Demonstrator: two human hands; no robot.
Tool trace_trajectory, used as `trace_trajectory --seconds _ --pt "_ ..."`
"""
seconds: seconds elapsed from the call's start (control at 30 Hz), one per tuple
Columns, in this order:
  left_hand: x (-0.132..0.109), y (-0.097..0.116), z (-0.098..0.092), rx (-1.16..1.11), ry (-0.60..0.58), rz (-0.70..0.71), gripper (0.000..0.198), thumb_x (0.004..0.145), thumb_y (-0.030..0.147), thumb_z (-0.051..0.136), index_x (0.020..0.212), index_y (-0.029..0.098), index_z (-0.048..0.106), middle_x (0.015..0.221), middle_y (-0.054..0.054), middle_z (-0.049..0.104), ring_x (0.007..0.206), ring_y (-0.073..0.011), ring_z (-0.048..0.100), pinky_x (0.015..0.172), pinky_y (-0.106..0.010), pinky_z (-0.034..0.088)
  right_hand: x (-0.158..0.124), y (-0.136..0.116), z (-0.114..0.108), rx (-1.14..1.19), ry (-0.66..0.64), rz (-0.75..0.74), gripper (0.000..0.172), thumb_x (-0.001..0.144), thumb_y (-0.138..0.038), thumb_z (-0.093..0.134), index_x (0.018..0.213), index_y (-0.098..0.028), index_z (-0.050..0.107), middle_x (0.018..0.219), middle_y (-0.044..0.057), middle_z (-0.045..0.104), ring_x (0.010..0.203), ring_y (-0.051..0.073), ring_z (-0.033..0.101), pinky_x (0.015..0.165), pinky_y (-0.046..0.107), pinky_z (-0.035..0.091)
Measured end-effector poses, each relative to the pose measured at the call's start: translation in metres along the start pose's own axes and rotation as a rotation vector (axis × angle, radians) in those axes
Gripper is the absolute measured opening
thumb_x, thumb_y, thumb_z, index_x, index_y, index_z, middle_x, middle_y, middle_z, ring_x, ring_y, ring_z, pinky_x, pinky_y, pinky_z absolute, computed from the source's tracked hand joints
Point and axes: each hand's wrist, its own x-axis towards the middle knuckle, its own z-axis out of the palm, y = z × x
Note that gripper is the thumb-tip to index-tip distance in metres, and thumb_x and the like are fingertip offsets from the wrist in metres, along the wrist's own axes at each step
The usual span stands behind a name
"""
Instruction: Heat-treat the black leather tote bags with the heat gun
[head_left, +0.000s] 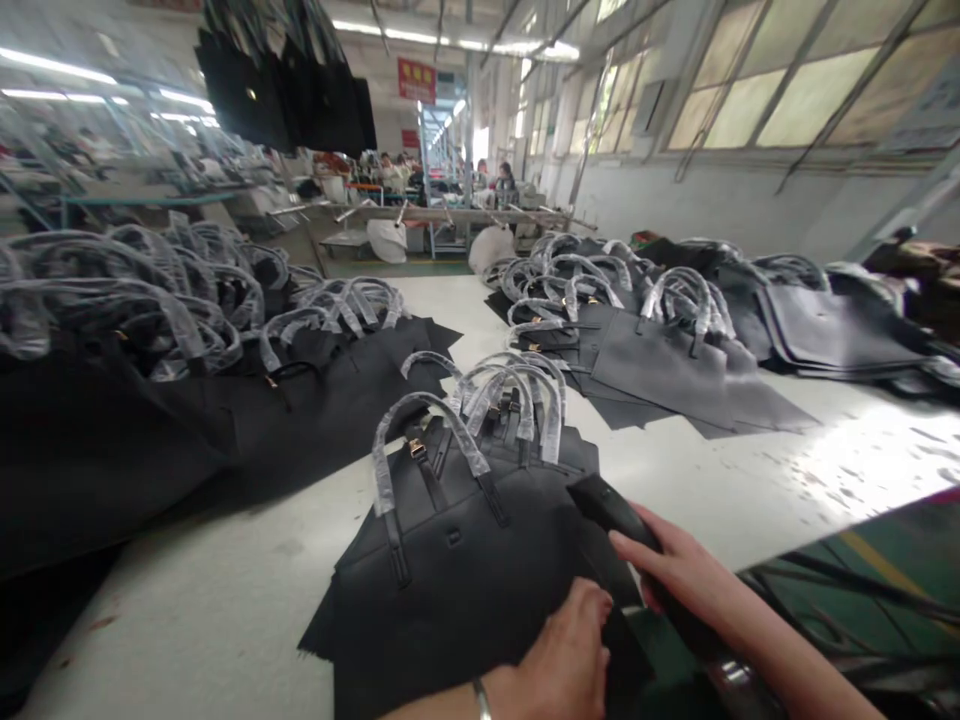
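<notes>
The right hand (675, 570) curls around a dark, stiff black leather piece (607, 505), and the left hand (562, 650), a metal bangle at its wrist, presses at 6 o'clock on the same dark mass. At 11 o'clock lies a flat black leather handbag (442, 560), its gold-buckled handles (431, 440) wrapped in clear plastic.

Stacks of black handbags (127, 440) with plastic-wrapped handles lie on the left of the white work table (225, 620); more stacks (660, 350) lie on the right. Black bags (281, 85) hang overhead. Workers (394, 172) sit at the far end, below a red banner (416, 80). Large windows (780, 100) line the right wall. Green floor (885, 570) shows near right.
</notes>
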Motion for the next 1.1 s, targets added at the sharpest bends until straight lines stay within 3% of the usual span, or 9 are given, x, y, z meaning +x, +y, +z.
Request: trace_trajectory --seconds 0.1,0.2,0.27,0.43,0.67,0.73,0.9,1.0,1.1 --pt "0.000 -0.005 -0.021 0.197 0.116 0.032 0.041 0.078 0.005 0.049 0.116 0.019 0.051 0.124 -0.010 0.051 0.112 -0.0232 0.051 0.099 -0.038 0.046 0.011 -0.019 0.007 0.038 -0.103 -0.025 0.061 0.082 -0.048 0.057 0.134 -0.018 0.043 0.053 -0.005 0.057 0.039 0.015 0.055 0.037 0.022 0.043" --pt "0.008 -0.025 -0.049 0.464 0.349 -0.197 0.036 0.082 0.009 0.049 0.118 0.017 0.054 0.132 -0.012 0.048 0.124 -0.0298 0.041 0.107 -0.051 0.036 0.024 -0.035 0.017 0.015 -0.192 -0.010 0.056 0.082 -0.043 0.057 0.132 -0.021 0.044 0.062 -0.003 0.060 0.040 0.014 0.056 0.036 0.022 0.044" --pt "0.012 -0.037 -0.061 0.513 0.357 -0.279 0.035 0.082 0.014 0.053 0.118 0.016 0.055 0.132 -0.012 0.048 0.123 -0.0304 0.041 0.106 -0.050 0.036 0.037 -0.046 0.024 -0.005 -0.244 0.003 0.049 0.083 -0.041 0.056 0.127 -0.022 0.046 0.062 -0.004 0.059 0.040 0.014 0.056 0.036 0.022 0.044" --pt "0.010 -0.049 -0.062 0.493 0.343 -0.233 0.036 0.084 0.019 0.051 0.120 0.018 0.055 0.131 -0.010 0.050 0.121 -0.0299 0.041 0.105 -0.049 0.035 0.068 -0.071 0.033 -0.009 -0.288 0.024 0.027 0.085 -0.040 0.053 0.104 -0.021 0.052 0.067 -0.004 0.054 0.038 0.011 0.052 0.035 0.022 0.042" --pt "0.012 -0.043 -0.062 0.386 0.366 -0.256 0.030 0.084 0.019 0.053 0.114 0.018 0.056 0.128 -0.010 0.051 0.116 -0.0299 0.042 0.103 -0.048 0.037 0.073 -0.086 0.026 -0.105 -0.386 0.108 0.026 0.084 -0.041 0.057 0.100 -0.021 0.053 0.064 -0.004 0.055 0.037 0.011 0.053 0.034 0.020 0.042" --pt "0.014 -0.042 -0.064 0.379 0.366 -0.266 0.029 0.084 0.019 0.053 0.112 0.017 0.056 0.125 -0.010 0.052 0.114 -0.0304 0.043 0.102 -0.049 0.038 0.077 -0.087 0.031 -0.136 -0.355 0.095 0.026 0.085 -0.040 0.054 0.102 -0.020 0.053 0.064 -0.003 0.055 0.037 0.011 0.053 0.034 0.020 0.042" --pt "0.013 -0.048 -0.081 0.316 0.402 -0.300 0.030 0.081 0.009 0.051 0.110 0.017 0.055 0.122 -0.009 0.051 0.112 -0.0251 0.047 0.100 -0.040 0.041 0.085 -0.093 0.040 -0.200 -0.147 -0.134 0.041 0.085 -0.039 0.056 0.120 -0.020 0.049 0.065 -0.002 0.060 0.043 0.015 0.058 0.041 0.025 0.047" --pt "0.009 -0.053 -0.106 0.362 0.519 -0.448 0.039 0.084 0.014 0.055 0.122 0.014 0.048 0.126 -0.012 0.045 0.114 -0.0250 0.049 0.097 -0.037 0.044 0.073 -0.086 0.024 -0.173 -0.082 -0.156 0.051 0.084 -0.047 0.057 0.128 -0.022 0.046 0.056 -0.004 0.058 0.046 0.018 0.060 0.045 0.026 0.048" --pt "0.011 -0.053 -0.129 0.443 0.483 -0.624 0.039 0.084 0.035 0.062 0.116 0.014 0.054 0.116 -0.011 0.049 0.099 -0.0275 0.058 0.085 -0.040 0.048 0.050 -0.063 0.004 -0.099 -0.049 -0.102 0.063 0.082 -0.055 0.056 0.133 -0.022 0.040 0.051 -0.005 0.056 0.047 0.020 0.060 0.045 0.027 0.048"
